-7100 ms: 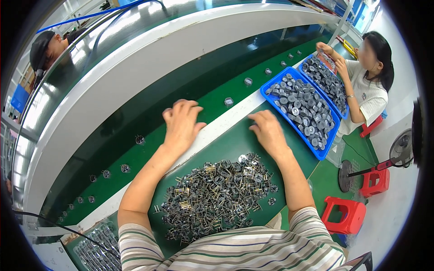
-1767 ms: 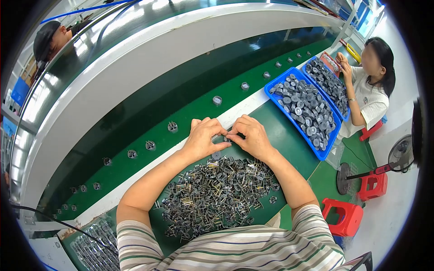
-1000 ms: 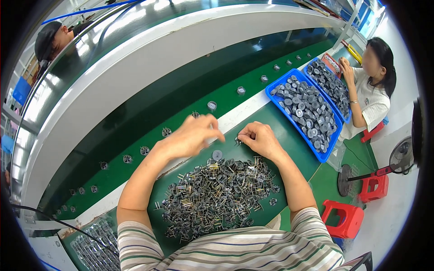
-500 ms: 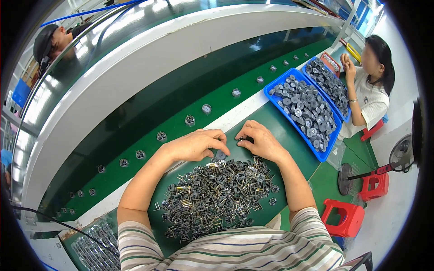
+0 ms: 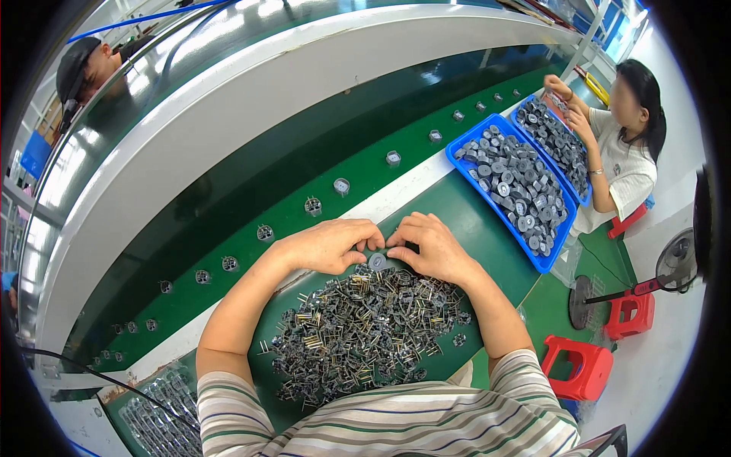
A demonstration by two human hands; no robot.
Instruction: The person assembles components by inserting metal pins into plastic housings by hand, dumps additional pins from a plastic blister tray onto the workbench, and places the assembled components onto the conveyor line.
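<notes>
Since the frame half a second ago, the person's bare right hand has shifted left until its fingertips sit just beside those of the bare left hand, and the small round parts on the green conveyor belt have slid a little toward the lower left. The left hand is curled, thumb and forefinger a narrow gap apart; whether anything is pinched there cannot be told. The right hand's thumb and forefinger are almost together, and their tips hide whatever may lie between them. Just below the meeting fingertips, a flat grey round disc lies on the dark green tabletop, at the upper edge of a wide heap of small black parts with brass-coloured pins. The heap spreads between the two forearms, with one loose piece just off its right side. A white strip runs between tabletop and belt. To the right, a blue plastic tray is filled with grey round pieces; a second, similar blue tray stands beside it, near a co-worker's raised hands.
</notes>
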